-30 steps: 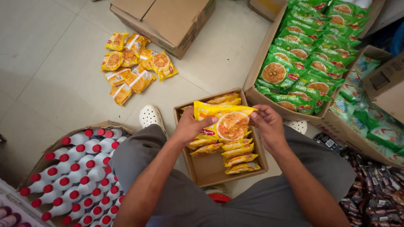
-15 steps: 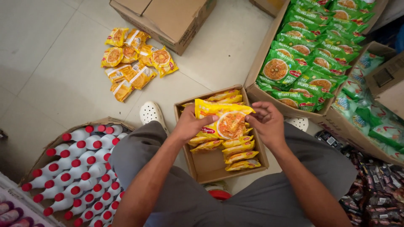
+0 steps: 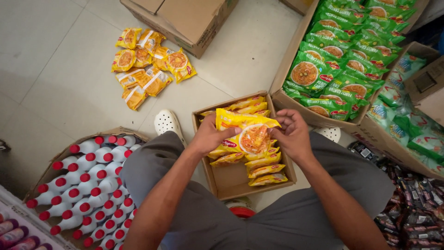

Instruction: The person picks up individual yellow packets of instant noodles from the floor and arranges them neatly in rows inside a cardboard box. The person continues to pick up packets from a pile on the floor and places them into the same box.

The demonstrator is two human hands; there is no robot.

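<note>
A yellow noodle packet is held flat between both my hands over a small cardboard box on the floor between my knees. My left hand grips the packet's left edge. On the right edge my right hand has its fingers curled over the top corner. Several more yellow packets stand on edge in a row inside the box, under the held one. The box's near-left part shows bare cardboard.
A loose pile of yellow packets lies on the tiled floor at upper left. A carton of green packets stands at upper right, a box of white bottles with red caps at lower left, and a closed brown carton at top.
Both hands and the held packet have stayed almost in place over the box; the packet has only shifted slightly.
</note>
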